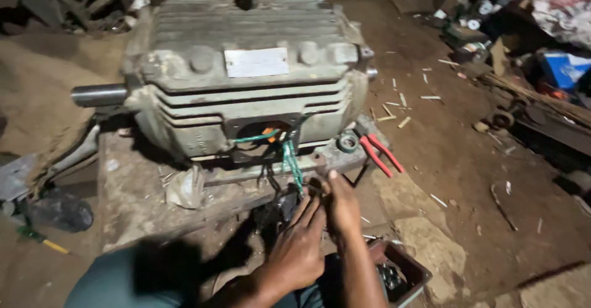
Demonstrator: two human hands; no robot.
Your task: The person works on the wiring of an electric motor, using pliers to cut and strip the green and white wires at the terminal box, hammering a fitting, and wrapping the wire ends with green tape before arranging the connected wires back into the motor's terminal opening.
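A: Where are the hands working?
B: Below the large grey ribbed metal motor (246, 77); left hand (297, 251) and right hand (342, 204) are pinching green wires (291, 163) hanging from its opening.

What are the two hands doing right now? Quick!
Left hand: fingers stretched toward the green wires and a dark part; whether it grips anything cannot be told.
Right hand: fingers curled at the same wires; hold cannot be told.

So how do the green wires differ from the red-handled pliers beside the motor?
The green wires are thin and bendy, hanging from the motor opening toward both hands; the red-handled pliers are rigid and lie untouched, handles spread. The left hand and right hand meet at the wires.
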